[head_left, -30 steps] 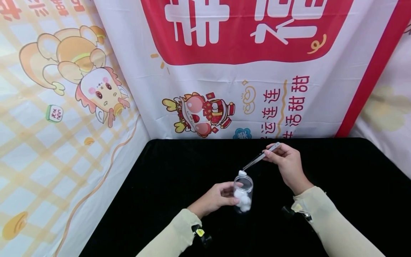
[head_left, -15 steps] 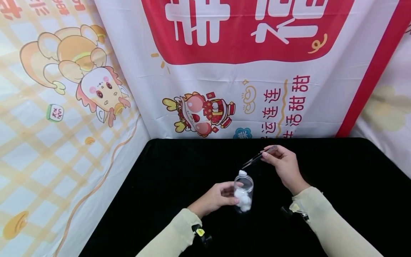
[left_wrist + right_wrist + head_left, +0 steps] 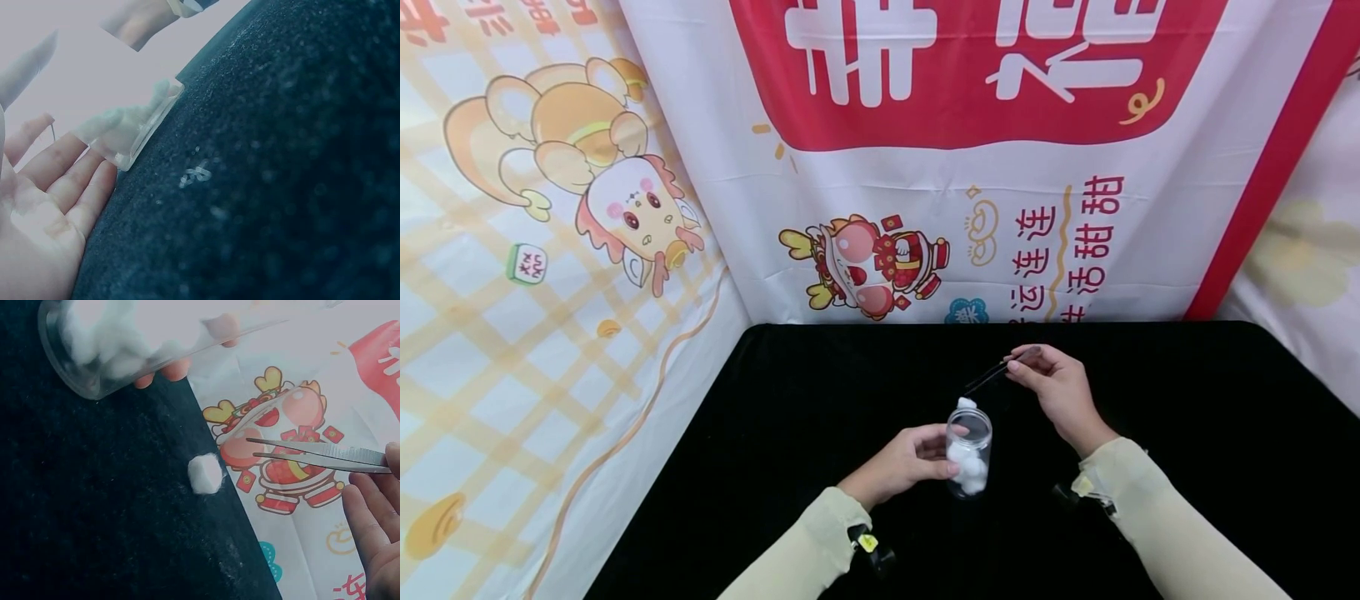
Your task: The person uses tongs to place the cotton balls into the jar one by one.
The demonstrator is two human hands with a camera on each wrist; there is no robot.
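Note:
A clear jar [image 3: 979,442] with an open top stands on the black table, several cotton balls [image 3: 131,331] inside it. My left hand [image 3: 913,461] grips the jar from the left, thumb in front and fingers behind. In my right hand [image 3: 1063,393] I pinch a pair of metal tweezers [image 3: 325,457] near their back end. The tweezers' tips stand slightly apart and point down to the left. Just beyond the jar's mouth a single cotton ball [image 3: 205,474] lies on the table. Nothing shows between the tips, which sit close above that ball in the head view.
The black cloth-covered table [image 3: 820,392] reaches back to a printed white and red hanging [image 3: 865,183]. A checked, patterned cloth [image 3: 550,350] hangs at the left. A small camera is strapped to each wrist.
My right hand has come slightly left and lower, and the tweezers have turned so they look darker and flatter. The left hand, the jar and the loose cotton ball have stayed put.

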